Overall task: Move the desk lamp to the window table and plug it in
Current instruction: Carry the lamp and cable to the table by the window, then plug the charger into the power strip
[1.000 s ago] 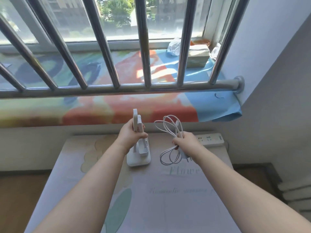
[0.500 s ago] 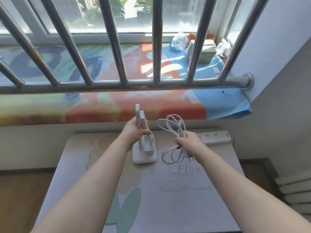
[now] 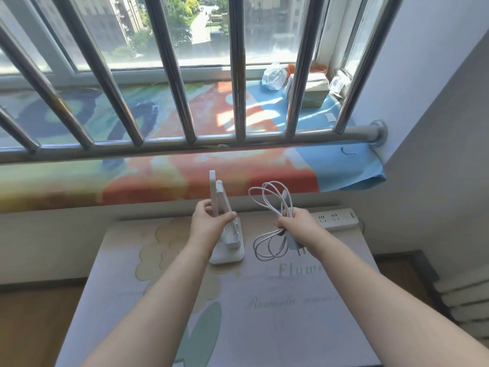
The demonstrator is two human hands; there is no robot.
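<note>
The white desk lamp [image 3: 229,245], folded upright, stands with its base on the window table [image 3: 264,313] near the far edge. My left hand [image 3: 211,226] holds its folded arm, thumb on the left side and fingers on the right. To the right, my right hand [image 3: 296,226] grips the lamp's coiled white cable [image 3: 267,247] just above the table. The plug adapter [image 3: 295,245] hangs below that fist. A white power strip [image 3: 337,221] lies at the table's far right corner, close behind my right hand.
A steel rail with slanted bars [image 3: 185,147] runs across above the table. Behind it is a sill under a colourful cloth [image 3: 238,178], with a box [image 3: 312,94] and plastic bags at its right end. A wall stands to the right, wooden floor on both sides.
Both hands keep their hold and stay in about the same place. The lamp base rests on the table throughout. My view has shifted slightly, showing more of the window.
</note>
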